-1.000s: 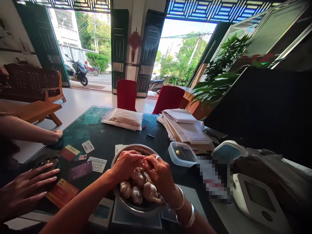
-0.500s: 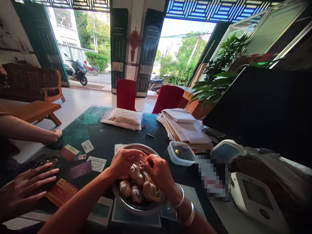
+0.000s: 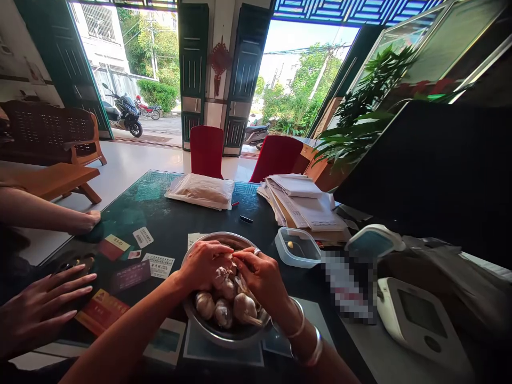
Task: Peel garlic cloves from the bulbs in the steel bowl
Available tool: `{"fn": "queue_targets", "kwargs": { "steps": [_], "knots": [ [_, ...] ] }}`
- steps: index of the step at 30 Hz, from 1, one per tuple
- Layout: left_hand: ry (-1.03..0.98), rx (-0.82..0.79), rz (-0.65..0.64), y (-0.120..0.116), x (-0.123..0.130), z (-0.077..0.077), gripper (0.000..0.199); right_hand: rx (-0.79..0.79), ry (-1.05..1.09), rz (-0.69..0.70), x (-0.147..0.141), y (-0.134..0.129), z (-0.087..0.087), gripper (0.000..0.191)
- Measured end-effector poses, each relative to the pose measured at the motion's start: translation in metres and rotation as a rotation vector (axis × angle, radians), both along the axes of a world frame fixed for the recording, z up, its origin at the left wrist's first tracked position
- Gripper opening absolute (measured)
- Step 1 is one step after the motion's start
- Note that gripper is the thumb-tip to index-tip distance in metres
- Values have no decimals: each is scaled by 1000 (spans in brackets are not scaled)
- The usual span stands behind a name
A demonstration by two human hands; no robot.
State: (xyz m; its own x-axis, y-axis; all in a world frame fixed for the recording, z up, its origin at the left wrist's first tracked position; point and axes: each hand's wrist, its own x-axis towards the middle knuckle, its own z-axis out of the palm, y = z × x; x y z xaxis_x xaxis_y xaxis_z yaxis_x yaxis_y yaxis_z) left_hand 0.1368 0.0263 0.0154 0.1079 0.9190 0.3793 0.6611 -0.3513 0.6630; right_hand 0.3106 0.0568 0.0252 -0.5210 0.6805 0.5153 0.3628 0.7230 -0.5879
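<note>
A metal bowl [image 3: 224,340] on the dark glass-topped table holds several garlic bulbs [image 3: 245,306]. Over its far half, my left hand [image 3: 206,265] curls closed, fingertips meeting those of my right hand [image 3: 259,273]. Between them is a pale bit of garlic [image 3: 229,262], mostly covered by the fingers; whether it is a clove or a bulb cannot be made out. My right hand, with a ring and silver bangles at the wrist, pinches at it from the right. A clear plastic box [image 3: 298,258] right of the bowl contains one peeled garlic clove [image 3: 290,245].
Another person's hand [image 3: 48,304] lies flat at the left, near cards [image 3: 130,274] on the tabletop. Stacked papers [image 3: 306,205], a wrapped packet [image 3: 202,191] and a pen [image 3: 246,219] lie farther back. A white device [image 3: 420,320] and dark monitor [image 3: 432,176] stand right.
My two hands have drawn closer together, fingertips now meeting slightly higher over the bowl. More of the bulbs beneath shows. The view has shifted slightly; the other person's hand stays put.
</note>
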Motion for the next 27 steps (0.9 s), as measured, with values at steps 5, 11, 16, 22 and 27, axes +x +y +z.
{"fn": "queue_targets", "kwargs": {
  "steps": [5,11,16,22,27],
  "knots": [
    [49,27,-21,0,-1,-1,18,83,-79,5,0,0,-2,17],
    [103,66,-68,1,-1,-3,17,168,-131,61,-1,1,-4,15],
    [93,56,-88,2,-2,-4,16,202,-114,77,-1,1,-6,14],
    [132,37,-118,1,-2,3,19,235,-156,48,-4,-1,-5,17],
    [99,40,-143,1,-1,4,17,163,-153,36,-3,0,-5,15]
  ]
}}
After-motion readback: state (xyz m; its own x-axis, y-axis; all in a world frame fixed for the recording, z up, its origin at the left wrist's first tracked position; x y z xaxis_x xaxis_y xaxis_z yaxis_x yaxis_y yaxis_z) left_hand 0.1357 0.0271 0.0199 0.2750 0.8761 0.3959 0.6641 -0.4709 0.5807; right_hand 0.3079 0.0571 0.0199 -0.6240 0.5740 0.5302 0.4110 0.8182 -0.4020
